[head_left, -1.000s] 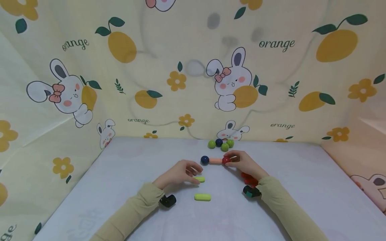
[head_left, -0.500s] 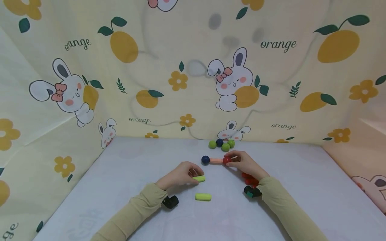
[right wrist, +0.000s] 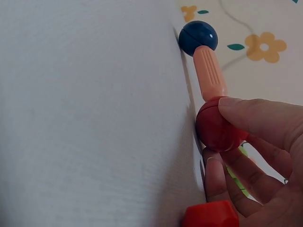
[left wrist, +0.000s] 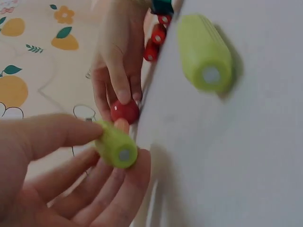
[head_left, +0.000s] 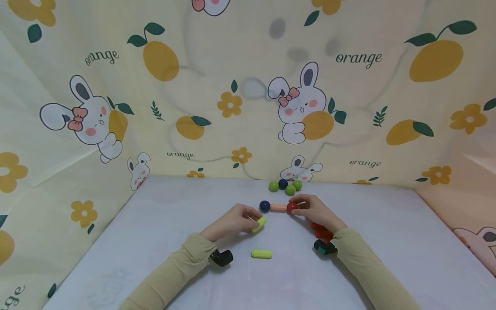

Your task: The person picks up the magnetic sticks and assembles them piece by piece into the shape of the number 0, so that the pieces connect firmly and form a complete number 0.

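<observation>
Between thumb and fingers, my left hand point(head_left: 237, 221) pinches a yellow-green magnetic rod point(left wrist: 116, 145), tilted and raised off the table; a pale metal disc shows at its end. My right hand point(head_left: 315, 211) grips a red ball point(right wrist: 220, 125) at the right end of a joined piece. A peach rod point(right wrist: 209, 72) links that ball to a dark blue ball point(right wrist: 199, 38) on the left. Nearer the front, a second yellow-green rod point(head_left: 261, 254) lies on the table.
Several green balls point(head_left: 290, 189) and one dark blue ball point(head_left: 283, 184) sit at the table's back edge. Red rods point(left wrist: 158, 35) lie under the right wrist. A patterned cloth point(head_left: 209, 64) hangs behind the white table point(head_left: 186, 193).
The left hand has closed its fingers on the yellow-green rod, lifted it and tilted it. The right hand keeps its hold on the red ball.
</observation>
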The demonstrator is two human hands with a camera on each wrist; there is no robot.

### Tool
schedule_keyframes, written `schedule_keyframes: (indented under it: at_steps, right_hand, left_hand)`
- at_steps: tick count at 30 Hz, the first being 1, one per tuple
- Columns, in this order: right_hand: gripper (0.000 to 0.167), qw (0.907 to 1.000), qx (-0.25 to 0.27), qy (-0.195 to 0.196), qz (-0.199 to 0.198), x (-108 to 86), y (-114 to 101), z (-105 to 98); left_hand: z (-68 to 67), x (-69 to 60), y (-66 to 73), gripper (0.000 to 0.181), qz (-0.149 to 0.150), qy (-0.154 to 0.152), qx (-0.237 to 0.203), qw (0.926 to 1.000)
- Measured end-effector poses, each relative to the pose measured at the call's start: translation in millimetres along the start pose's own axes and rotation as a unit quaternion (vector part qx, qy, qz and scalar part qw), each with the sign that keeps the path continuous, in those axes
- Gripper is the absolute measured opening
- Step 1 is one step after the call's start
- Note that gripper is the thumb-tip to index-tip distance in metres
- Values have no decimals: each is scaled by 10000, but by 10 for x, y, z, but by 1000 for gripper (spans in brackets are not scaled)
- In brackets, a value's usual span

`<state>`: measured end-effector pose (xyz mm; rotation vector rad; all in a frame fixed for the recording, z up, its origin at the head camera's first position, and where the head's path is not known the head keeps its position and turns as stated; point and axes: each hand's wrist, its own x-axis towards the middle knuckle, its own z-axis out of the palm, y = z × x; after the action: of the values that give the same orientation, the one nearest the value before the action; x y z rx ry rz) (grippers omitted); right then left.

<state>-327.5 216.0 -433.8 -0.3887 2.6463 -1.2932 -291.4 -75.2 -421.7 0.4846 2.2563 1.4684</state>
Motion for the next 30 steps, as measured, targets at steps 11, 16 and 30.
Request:
schedule_keyframes:
  at_steps: [11, 16, 30]
  right_hand:
    - [39, 10000, 74, 10, -40, 15, 3, 15]
    - [39, 10000, 63, -2, -8, 15, 6, 20]
    - [39, 10000, 16, 62, -36, 8, 9, 7]
  left_hand:
    - [125, 111, 112, 29, -556, 658, -1293, 9879]
    - [183, 149, 66, 30, -712, 796, -1552, 9821]
    - [301, 215, 3, 26, -706, 1091, -1843, 9742]
